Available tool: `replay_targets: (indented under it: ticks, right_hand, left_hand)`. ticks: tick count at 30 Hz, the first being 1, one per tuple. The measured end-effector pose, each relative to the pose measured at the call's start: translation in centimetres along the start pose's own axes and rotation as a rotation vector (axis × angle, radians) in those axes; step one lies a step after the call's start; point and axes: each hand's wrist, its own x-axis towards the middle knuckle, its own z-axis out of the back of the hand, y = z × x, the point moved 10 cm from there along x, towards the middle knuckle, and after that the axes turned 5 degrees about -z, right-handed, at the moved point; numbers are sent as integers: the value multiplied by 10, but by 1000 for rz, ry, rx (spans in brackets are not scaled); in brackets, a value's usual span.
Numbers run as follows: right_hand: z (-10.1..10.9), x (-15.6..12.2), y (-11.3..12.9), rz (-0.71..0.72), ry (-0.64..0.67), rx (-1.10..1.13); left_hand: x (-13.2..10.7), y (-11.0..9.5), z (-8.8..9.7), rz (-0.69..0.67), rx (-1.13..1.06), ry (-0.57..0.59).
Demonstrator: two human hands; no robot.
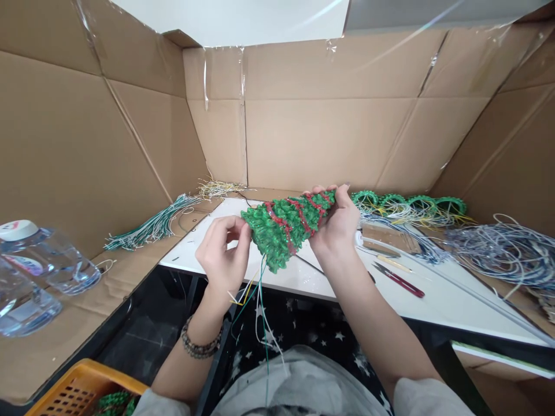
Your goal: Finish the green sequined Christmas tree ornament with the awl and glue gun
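A green beaded cone-shaped tree point(284, 224) with a red spiral band lies on its side in the air above the white table's front edge point(303, 283). My right hand point(336, 222) is wrapped round its narrow tip. My left hand point(223, 254) is at its wide base, fingers curled and pinched on the thin wires there. Loose green, white and yellow wire ends point(260, 306) hang down from the base toward my lap.
Cardboard walls surround the bench. Green beaded rings point(410, 203) and a grey wire tangle point(507, 251) lie at the right, red-handled snips point(399, 280) beside them. Green-white wire bundles point(151, 226) lie left, plastic water bottles point(39, 263) further left, an orange basket point(82, 390) below.
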Motion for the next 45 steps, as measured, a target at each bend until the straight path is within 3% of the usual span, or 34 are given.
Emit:
replay_targets:
  ticks: [3, 9, 17, 20, 26, 30, 33, 35, 37, 41, 43, 45]
  right_hand:
    - [-2, -15, 13, 104, -82, 32]
    - [-16, -25, 28, 250, -15, -15]
    - [-22, -32, 34, 363, 9, -20]
    - [-26, -33, 39, 429, 49, -34]
    - [-25, -27, 55, 530, 60, -113]
    - [-27, -17, 57, 515, 114, -206]
    - [-28, -12, 57, 512, 171, -245]
    - [-28, -9, 57, 511, 191, -242]
    - [-28, -6, 57, 510, 201, -232]
    - [-28, 0, 54, 503, 238, -233]
    - [-28, 4, 51, 491, 248, -245]
    - [-26, 8, 49, 484, 246, -259]
  left_hand:
    - [-3, 10, -1, 54, -33, -18]
    - [-4, 9, 0, 7, -40, -34]
    - [-2, 20, -5, 112, -65, 13]
    - [-1, 27, -12, 154, -52, 83]
    - [-6, 58, -34, 405, -204, 267]
    - [1, 72, -28, 388, 8, 367]
    - [-4, 84, -38, 372, 91, 578]
    - [-16, 91, -50, 420, 15, 729]
    - [-25, 91, -60, 446, -84, 805]
    - [-27, 75, -74, 399, -288, 756]
    - [-33, 70, -82, 548, -516, 700]
    - [-46, 69, -91, 829, -784, 590]
